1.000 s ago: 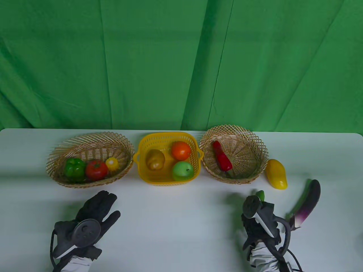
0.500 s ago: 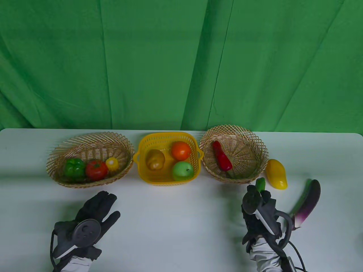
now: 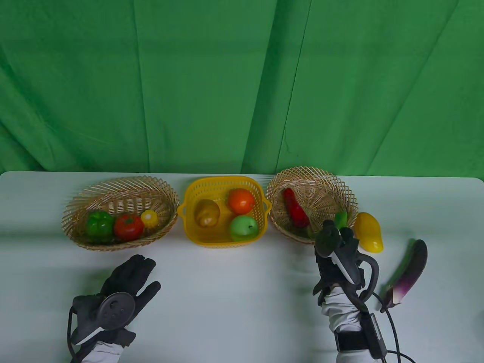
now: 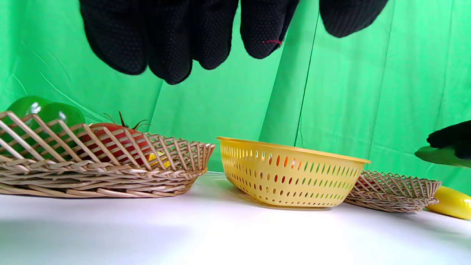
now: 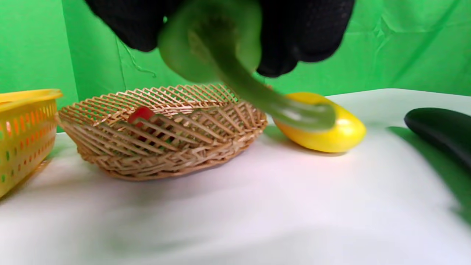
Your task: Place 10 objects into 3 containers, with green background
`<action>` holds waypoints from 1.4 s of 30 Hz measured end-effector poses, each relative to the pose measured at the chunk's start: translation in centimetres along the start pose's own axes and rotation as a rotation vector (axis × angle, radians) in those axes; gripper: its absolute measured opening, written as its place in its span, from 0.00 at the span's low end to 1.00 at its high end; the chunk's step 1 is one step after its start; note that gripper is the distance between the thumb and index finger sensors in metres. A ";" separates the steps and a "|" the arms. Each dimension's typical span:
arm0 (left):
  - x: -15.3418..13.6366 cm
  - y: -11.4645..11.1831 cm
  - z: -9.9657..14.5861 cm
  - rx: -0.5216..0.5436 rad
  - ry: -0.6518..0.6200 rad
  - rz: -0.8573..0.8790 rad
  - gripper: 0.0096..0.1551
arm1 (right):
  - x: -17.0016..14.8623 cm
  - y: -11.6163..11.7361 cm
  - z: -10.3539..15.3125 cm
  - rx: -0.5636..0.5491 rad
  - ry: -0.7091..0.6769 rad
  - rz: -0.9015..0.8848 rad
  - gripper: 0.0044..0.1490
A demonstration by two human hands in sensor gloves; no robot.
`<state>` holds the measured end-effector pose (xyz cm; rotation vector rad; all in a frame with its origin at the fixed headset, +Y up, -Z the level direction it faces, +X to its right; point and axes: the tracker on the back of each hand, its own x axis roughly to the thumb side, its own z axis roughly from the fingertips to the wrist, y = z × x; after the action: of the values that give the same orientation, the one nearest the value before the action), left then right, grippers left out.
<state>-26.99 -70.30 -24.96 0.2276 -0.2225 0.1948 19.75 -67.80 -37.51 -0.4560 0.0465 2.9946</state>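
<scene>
Gripping the green chili pepper (image 3: 341, 219) between gloved fingers (image 5: 301, 33), the right hand (image 3: 337, 256) holds it raised over the near rim of the right wicker basket (image 3: 342, 187); the pepper's curved stem end hangs below the hand in the right wrist view. The pepper appears to be a light, stiff, smooth-skinned replica, so a pinch across its thick body, as here, should hold better than one on the tapered tip. Largest of the loose items, the eggplant (image 3: 409, 271) lies on the white table (image 3: 242, 302) to the right; it is long and glossy and probably best taken near its middle for balance. The yellow mango (image 3: 369, 231) lies just beside the right wicker basket and looks rounded and possibly slippery, suiting a full wrap of the fingers. Count: three containers, namely the left wicker basket (image 3: 79, 204), the yellow plastic basket (image 3: 189, 227) and the right wicker basket. Ten objects: green bell pepper (image 3: 100, 224), tomato (image 3: 128, 226), small yellow pepper (image 3: 149, 217), pear (image 3: 207, 213), orange (image 3: 241, 200), green apple (image 3: 244, 227), red chili pepper (image 3: 295, 209), green chili pepper, mango, eggplant. Seven are binned, one is in hand, two remain. The left hand (image 3: 123, 293) rests on the table, fingers loosely extended, holding nothing.
</scene>
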 end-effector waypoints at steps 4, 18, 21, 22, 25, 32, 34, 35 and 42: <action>0.0 -0.1 0.0 -0.003 0.003 -0.003 0.38 | 1.1 0.2 -1.7 -0.007 0.022 -0.014 0.42; -0.2 0.0 0.0 -0.009 0.021 -0.012 0.38 | 5.2 1.2 -5.9 0.007 0.047 0.076 0.41; -0.3 0.0 0.0 -0.011 0.026 -0.013 0.38 | 5.8 1.8 -6.4 0.018 0.047 0.113 0.41; -0.3 0.0 0.0 -0.012 0.027 -0.013 0.38 | 6.0 2.0 -6.5 0.022 0.044 0.122 0.40; -0.4 -0.1 0.0 -0.016 0.030 -0.016 0.38 | 6.2 2.6 -6.9 0.028 0.046 0.133 0.40; -0.4 -0.1 0.0 -0.025 0.036 -0.021 0.38 | 5.8 2.9 -7.2 0.014 0.045 0.159 0.40; -0.4 -0.1 0.0 -0.025 0.036 -0.020 0.38 | 5.6 2.8 -6.9 0.006 0.034 0.166 0.40; -0.4 -0.1 0.0 -0.024 0.035 -0.020 0.38 | 5.5 2.7 -6.8 0.005 0.032 0.166 0.41; -0.3 -0.1 0.0 -0.017 0.024 -0.019 0.38 | 3.7 2.4 -5.2 -0.017 0.016 0.095 0.42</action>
<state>-27.28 -70.45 -25.09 0.2103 -0.1979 0.1771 17.47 -70.02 -43.58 -0.4937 0.0461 3.0868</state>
